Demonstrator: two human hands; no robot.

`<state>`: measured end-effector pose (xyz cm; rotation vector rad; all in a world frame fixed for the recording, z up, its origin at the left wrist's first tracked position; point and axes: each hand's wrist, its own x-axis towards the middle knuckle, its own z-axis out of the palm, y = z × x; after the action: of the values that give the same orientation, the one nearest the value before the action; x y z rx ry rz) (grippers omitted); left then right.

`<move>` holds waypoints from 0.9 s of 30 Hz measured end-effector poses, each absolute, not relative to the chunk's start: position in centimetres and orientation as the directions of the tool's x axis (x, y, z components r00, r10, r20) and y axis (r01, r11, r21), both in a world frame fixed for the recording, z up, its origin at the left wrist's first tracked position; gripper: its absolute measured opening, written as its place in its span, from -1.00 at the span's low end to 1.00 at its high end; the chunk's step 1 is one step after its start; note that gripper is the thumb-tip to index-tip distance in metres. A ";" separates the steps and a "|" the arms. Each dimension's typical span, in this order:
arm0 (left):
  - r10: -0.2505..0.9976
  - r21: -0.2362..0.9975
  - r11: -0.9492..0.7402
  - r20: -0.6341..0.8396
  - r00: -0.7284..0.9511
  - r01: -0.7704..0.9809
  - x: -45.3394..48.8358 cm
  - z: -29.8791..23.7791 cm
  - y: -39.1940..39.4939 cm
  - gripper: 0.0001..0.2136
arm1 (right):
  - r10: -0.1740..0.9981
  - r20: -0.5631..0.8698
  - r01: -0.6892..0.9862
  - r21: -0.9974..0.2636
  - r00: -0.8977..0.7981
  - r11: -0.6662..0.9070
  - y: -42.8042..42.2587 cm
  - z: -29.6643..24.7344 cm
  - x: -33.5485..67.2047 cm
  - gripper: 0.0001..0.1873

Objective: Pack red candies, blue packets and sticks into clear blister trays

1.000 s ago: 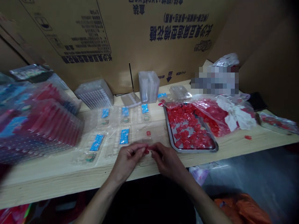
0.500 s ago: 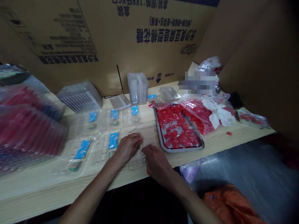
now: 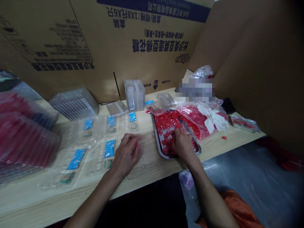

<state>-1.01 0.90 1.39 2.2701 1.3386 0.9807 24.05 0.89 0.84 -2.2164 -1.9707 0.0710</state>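
My left hand (image 3: 127, 153) rests on a clear plastic blister tray (image 3: 140, 164) near the bench's front edge, fingers curled around a small red piece. My right hand (image 3: 182, 144) is inside the metal tray (image 3: 158, 145) among the small red pieces (image 3: 167, 122); its fingers are bent down into the pile and what they hold is hidden. Clear blister trays with blue cards (image 3: 109, 148) lie in rows to the left of my left hand.
A clear bag of red pieces (image 3: 197, 118) with white cloth lies right of the metal tray. Stacks of clear trays (image 3: 134, 90) stand by the cardboard wall (image 3: 133, 41). Filled red packs (image 3: 21, 139) are piled at the left. One red piece (image 3: 223, 137) lies loose on the wooden bench (image 3: 147, 182).
My right hand left the blister tray and moved right into the metal tray of red pieces. My left hand stayed on the blister tray. The view shifted right.
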 end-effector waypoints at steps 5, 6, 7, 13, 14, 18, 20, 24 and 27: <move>0.920 0.761 -0.370 0.224 0.320 0.533 2.4 1.9 0.9 -0.81 | 0.998 0.040 0.995 -0.087 0.048 -0.044 0.5 0.4 23.8 -0.80; 0.919 0.763 -0.369 0.213 0.332 0.531 3.0 1.6 0.9 -0.82 | 0.999 0.038 0.997 -0.076 0.034 -0.031 0.5 0.4 23.9 -0.79; 0.917 0.770 -0.368 0.209 0.339 0.521 3.6 1.3 0.8 -0.82 | 0.999 0.043 0.996 -0.080 0.031 -0.027 0.6 0.4 24.0 -0.79; 0.964 0.990 0.033 -0.068 0.259 0.138 6.3 0.6 1.0 -0.78 | 0.947 0.302 0.810 -0.579 0.105 0.095 1.1 1.0 24.5 -0.77; 0.956 0.989 0.146 -0.141 0.257 0.000 6.7 0.8 1.2 -0.75 | 0.945 0.320 0.718 -0.674 0.074 0.172 1.0 1.2 24.2 -0.77; 0.950 0.883 0.276 -0.190 0.248 -0.380 7.2 1.5 2.0 -0.69 | 0.941 0.339 0.483 -0.822 -0.010 0.301 0.2 1.5 21.8 -0.79; 0.956 0.868 0.272 -0.196 0.216 -0.416 6.7 1.7 2.1 -0.70 | 0.937 0.349 0.459 -0.836 0.021 0.301 0.0 1.3 20.6 -0.83; 0.971 0.913 0.223 -0.176 0.163 -0.342 5.2 1.8 1.9 -0.70 | 0.937 0.348 0.382 -0.870 0.028 0.312 -0.1 0.6 18.8 -0.89; 0.986 0.940 0.148 -0.118 0.116 -0.306 4.3 1.8 1.4 -0.65 | 0.944 0.330 0.297 -0.903 0.009 0.312 0.0 0.2 17.6 -0.80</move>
<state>4.28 1.45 1.84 0.9225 0.9671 1.1765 17.61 0.04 0.21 -1.1877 -1.5126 0.7624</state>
